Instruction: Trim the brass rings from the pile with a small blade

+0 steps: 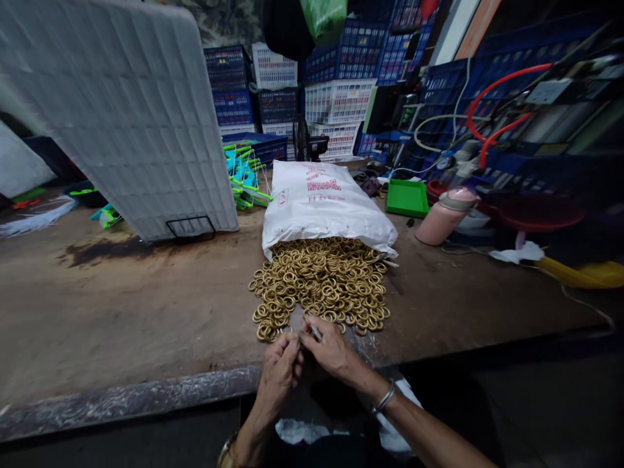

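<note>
A heap of brass-coloured rings (326, 276) spills from the mouth of a white woven sack (324, 205) with red print, lying on the table. My left hand (281, 364) is closed in a pinch at the table's front edge, just before the rings. What its fingers hold is too small to make out. Close beside it, my right hand (334, 348) is closed around a small, thin, greyish metal piece (316, 332), whose exact kind I cannot tell. The fingertips of both hands almost meet.
On the brown table (195, 312), a pale ribbed panel (160, 123) stands at left. A green tray (407, 198) and a pink bottle (446, 218) are at right, near a machine with orange hoses (507, 78). Stacked crates (338, 101) rise behind.
</note>
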`<state>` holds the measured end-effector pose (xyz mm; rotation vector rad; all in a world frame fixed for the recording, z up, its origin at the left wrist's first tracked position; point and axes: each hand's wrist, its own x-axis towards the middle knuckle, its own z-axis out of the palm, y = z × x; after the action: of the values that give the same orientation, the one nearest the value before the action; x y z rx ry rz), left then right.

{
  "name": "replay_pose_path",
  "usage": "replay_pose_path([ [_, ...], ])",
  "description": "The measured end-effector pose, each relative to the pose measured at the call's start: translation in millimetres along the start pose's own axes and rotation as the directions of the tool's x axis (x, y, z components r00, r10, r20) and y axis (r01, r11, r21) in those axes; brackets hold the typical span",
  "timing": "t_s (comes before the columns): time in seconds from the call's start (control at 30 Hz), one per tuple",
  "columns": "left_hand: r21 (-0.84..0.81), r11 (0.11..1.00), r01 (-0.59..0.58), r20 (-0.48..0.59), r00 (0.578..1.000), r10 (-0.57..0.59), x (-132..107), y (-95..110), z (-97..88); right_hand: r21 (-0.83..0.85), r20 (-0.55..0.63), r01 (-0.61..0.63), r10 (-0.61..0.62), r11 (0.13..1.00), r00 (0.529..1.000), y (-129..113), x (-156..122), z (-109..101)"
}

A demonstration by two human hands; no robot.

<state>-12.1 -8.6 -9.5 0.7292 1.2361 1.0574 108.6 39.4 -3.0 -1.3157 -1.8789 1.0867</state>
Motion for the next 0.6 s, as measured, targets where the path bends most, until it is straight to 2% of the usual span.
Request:
replay_pose_path([
  [0.13, -0.022, 1.000, 0.003, 0.017, 1.000, -0.003, 2.0, -3.3, -2.1, -0.011, 0.030, 0.049, -0.049, 0.999, 0.998, -1.5, -0.3, 0.2],
  [0.3, -0.057, 0.998, -0.006, 0.030, 1.000, 0.007, -0.2, -2.4, -4.6, 0.094, 0.042, -0.020, 0.016, 0.995, 0.999, 4.6, 3.4, 3.7],
  [0.43, -0.104, 0.994, -0.016, 0.025, 1.000, 0.019, -1.0, 0.1, -3.1, -0.118, 0.015, 0.039, -0.037, 0.992, 0.999, 8.0, -0.6, 2.8],
  [0.6, -0.116, 0.993, -0.027, -0.033, 0.999, 0.024, -0.1, -0.7, 0.5, -0.415, 0.175, 0.137, -0.069, 0.899, 0.982, 0.1, -11.9, -1.1],
])
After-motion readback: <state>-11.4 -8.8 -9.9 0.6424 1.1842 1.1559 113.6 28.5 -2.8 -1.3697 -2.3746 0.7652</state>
